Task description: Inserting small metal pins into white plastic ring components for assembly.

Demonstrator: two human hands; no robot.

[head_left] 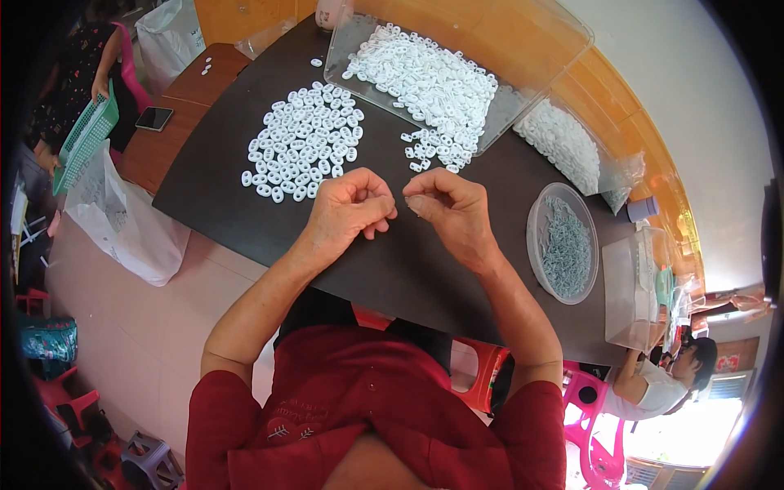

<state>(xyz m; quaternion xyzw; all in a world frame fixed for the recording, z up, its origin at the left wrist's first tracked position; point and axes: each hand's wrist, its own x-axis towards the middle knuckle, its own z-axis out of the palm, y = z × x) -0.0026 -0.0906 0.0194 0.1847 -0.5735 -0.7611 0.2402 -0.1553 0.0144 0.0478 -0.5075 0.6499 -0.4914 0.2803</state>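
A small white ring (380, 229) is pinched in the curled left hand (347, 208), just above the counter (245, 212). The right hand (449, 208) is closed fingertip-to-fingertip, its contents too small to be told. Both pinches are best kept close and steady.

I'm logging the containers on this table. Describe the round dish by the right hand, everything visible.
The round dish is a shallow, clear container that looks like plastic, lying flat on the dark table beyond the right hand, apart from it. It holds a heap of small grey-green pieces, too small to identify. A clear rectangular box sits close beside it.
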